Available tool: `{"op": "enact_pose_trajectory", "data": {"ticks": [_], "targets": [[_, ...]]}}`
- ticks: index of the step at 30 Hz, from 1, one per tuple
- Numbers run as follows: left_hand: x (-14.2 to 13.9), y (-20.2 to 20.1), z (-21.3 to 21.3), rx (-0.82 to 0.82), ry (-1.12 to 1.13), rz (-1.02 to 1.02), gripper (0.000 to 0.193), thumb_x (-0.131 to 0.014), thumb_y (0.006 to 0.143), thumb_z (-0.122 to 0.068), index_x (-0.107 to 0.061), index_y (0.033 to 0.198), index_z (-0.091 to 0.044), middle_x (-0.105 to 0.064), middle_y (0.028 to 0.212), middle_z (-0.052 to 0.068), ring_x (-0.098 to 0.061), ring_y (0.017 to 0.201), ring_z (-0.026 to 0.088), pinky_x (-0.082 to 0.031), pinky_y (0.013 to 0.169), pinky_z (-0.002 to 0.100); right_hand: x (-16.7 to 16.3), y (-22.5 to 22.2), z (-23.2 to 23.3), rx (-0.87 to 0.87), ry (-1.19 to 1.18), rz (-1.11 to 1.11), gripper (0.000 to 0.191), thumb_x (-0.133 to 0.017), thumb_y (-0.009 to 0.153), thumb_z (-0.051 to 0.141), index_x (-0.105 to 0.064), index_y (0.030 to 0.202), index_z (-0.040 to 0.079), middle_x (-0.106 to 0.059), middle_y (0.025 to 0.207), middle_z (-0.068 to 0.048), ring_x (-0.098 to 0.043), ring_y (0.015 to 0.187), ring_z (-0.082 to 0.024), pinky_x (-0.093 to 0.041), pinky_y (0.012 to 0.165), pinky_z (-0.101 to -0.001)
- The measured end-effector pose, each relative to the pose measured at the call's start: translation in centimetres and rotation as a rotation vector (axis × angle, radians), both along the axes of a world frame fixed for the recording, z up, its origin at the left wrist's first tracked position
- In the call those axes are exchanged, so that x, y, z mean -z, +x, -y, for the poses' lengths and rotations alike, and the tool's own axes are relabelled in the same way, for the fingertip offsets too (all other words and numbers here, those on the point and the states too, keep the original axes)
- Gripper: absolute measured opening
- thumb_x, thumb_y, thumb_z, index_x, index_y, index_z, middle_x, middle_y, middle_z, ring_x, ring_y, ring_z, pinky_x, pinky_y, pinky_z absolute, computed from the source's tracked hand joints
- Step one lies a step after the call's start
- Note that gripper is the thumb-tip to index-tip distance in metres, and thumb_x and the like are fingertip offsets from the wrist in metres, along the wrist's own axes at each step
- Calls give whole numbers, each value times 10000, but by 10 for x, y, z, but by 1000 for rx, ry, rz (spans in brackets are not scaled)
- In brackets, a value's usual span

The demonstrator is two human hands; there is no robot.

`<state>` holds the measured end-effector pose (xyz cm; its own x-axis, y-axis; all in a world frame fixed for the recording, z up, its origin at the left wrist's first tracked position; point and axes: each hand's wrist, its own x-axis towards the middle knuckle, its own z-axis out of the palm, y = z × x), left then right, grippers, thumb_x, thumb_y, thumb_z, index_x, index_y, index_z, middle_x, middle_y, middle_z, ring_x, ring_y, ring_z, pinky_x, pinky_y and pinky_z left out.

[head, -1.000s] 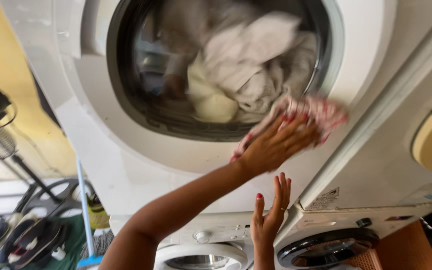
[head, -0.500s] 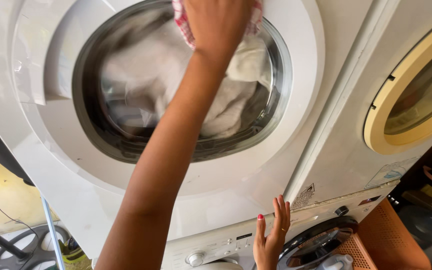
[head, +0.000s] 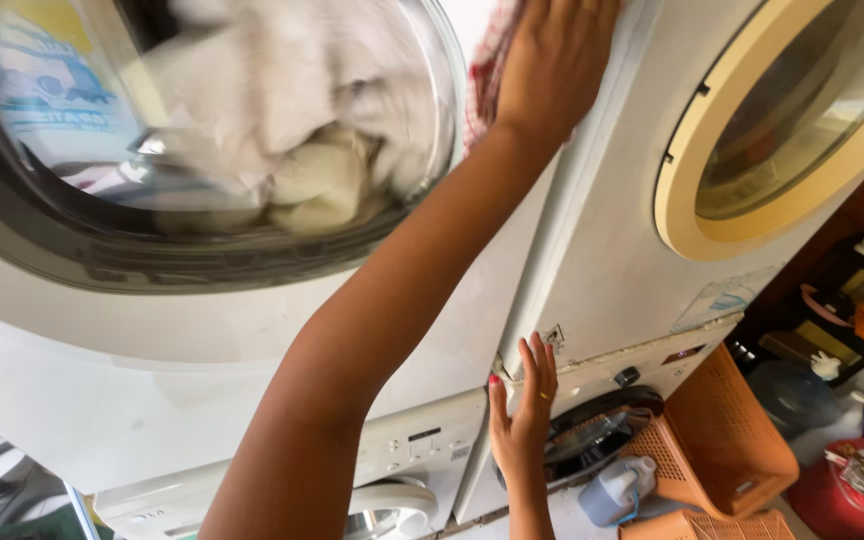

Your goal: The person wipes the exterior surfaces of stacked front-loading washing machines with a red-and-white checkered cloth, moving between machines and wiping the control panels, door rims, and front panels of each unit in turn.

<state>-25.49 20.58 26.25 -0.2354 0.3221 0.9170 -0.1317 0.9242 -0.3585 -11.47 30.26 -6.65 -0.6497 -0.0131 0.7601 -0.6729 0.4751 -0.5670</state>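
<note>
While the pale laundry (head: 282, 110) sits heaped behind the round glass door (head: 202, 130) of the upper white machine (head: 202, 340), the person's left hand (head: 552, 65) is stretched high, lying flat on a red-and-white cloth (head: 487, 70) and pressing it against the panel just right of the door, at the seam with the neighbouring machine (head: 602, 250) and its cream door ring (head: 672, 200). The fingers look laid flat and close together over the cloth rather than pinching it, though their tips run off the top of the view. Lower down, the right hand (head: 524, 425) rests palm-first on the edge between the stacked machines, fingers straight and nearly together, thumb a little apart, holding nothing. As a wipe-down, I'd judge it mid-way: the cloth is up at the top of the front, and no streaks or damp patches show which parts are done; the lower machine (head: 422, 450) looks untouched. An orange basket (head: 727, 430) and a white jug (head: 617, 490) stand below.
</note>
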Motion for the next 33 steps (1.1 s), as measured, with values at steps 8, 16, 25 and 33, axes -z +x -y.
{"op": "enact_pose_trajectory", "data": {"ticks": [8,16,25,33], "targets": [[247,32,8,36,-77,115,605,-537,1007,-220,-368,1584,-153,-404,1555,24,-394,1419,240,-383,1119,389,12,-44,-48,-23,-68,-23,582,-544,1045,233,-362,1565,47,-331,1666,-163,-258,1572,-382,-242,1260,-516],[339,77,88,4,-99,371,684,-570,1040,-187,-320,1676,-187,-341,1710,-15,-372,1522,189,-424,1077,274,18,-54,-51,-103,-119,58,552,-574,1046,172,-373,1547,59,-316,1671,-170,-260,1567,-372,-345,1186,-485],[409,110,109,68,-143,312,663,-610,1030,-164,-371,1637,-279,-300,1707,-40,-247,1575,191,-180,1315,451,31,-48,-23,-244,22,-1,582,-558,1063,240,-354,1584,80,-305,1697,-153,-234,1596,-366,-345,1244,-508],[399,227,229,-303,760,-410,724,-652,930,-156,-365,1595,-157,-305,1663,92,-219,1552,358,-138,1256,621,48,-60,-30,-188,3,93,540,-550,1106,206,-359,1599,98,-303,1720,-141,-314,1596,-346,-391,1211,-511]]}}
